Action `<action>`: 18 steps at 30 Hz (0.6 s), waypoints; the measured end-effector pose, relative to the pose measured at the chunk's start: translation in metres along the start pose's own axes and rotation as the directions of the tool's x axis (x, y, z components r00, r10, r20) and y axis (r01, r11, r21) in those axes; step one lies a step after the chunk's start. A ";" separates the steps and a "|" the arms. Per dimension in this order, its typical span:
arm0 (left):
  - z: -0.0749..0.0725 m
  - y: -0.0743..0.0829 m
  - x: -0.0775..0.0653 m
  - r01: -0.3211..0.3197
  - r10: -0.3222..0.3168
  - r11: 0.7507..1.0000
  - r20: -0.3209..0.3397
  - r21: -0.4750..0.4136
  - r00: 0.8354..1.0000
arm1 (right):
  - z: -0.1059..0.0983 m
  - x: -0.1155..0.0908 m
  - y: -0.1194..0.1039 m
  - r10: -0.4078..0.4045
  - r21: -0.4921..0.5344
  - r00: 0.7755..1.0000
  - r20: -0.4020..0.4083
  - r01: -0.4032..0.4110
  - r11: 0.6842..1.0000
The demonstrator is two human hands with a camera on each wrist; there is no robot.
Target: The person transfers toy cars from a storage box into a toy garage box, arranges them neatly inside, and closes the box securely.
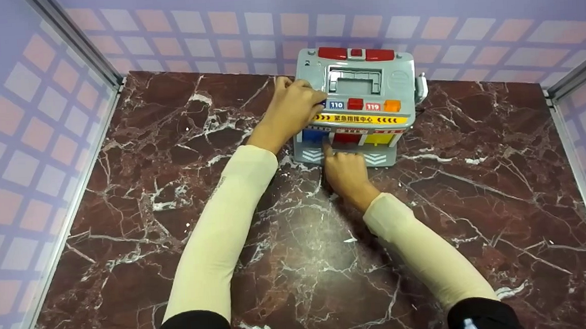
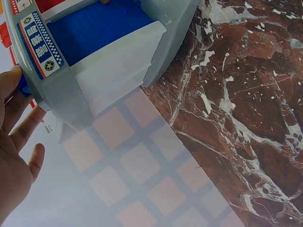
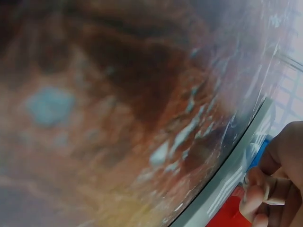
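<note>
A grey toy police and fire station (image 1: 399, 76) stands against the back wall, with number labels and coloured buttons on its roof. Its front has a blue door (image 1: 312, 136), a red door (image 1: 346, 138) and a yellow door (image 1: 379, 138). My left hand (image 1: 292, 106) is at the roof's left front corner, a fingertip on the blue button (image 2: 23, 86) and the other fingers loosely spread. Down in front, my right hand (image 1: 347, 174) points its index finger at the blue door's right edge, the remaining fingers curled in over the grey ramp (image 1: 312, 156).
The red-brown marbled tabletop (image 1: 172, 192) spreads around the toy. Purple checkered panels (image 1: 244, 30) enclose the back and sides. A white handset-like part (image 1: 421, 86) sticks out from the toy's right side. A red button (image 1: 355, 103) and an orange button (image 1: 392, 106) line the roof front.
</note>
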State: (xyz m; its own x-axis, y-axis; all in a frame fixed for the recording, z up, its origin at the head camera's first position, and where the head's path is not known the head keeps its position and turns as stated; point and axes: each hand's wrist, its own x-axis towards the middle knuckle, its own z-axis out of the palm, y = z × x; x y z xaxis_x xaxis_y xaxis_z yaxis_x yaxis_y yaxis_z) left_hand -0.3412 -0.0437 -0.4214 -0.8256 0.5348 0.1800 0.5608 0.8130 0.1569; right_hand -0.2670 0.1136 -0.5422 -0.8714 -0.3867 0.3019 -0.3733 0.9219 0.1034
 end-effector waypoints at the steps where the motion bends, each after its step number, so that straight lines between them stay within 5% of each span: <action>1: 0.000 0.000 0.000 -0.001 0.001 1.000 0.001 0.001 1.000 | 0.000 0.001 -0.002 -0.002 -0.003 1.000 0.007 0.002 1.000; 9: -0.001 0.000 0.000 0.000 0.000 1.000 -0.009 -0.002 1.000 | 0.000 0.009 -0.011 -0.040 -0.044 0.999 -0.036 0.038 0.998; 18: -0.004 -0.002 0.002 0.021 -0.021 1.000 0.059 0.004 0.998 | -0.003 0.008 -0.018 -0.007 0.004 0.993 0.119 0.006 1.000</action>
State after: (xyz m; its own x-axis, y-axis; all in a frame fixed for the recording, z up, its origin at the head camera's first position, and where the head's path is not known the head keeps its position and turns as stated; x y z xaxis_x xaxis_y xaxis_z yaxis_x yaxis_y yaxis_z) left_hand -0.3438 -0.0450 -0.4175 -0.8396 0.5301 0.1187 0.5430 0.8250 0.1566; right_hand -0.2661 0.0941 -0.5393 -0.9005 -0.3929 0.1865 -0.3801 0.9193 0.1017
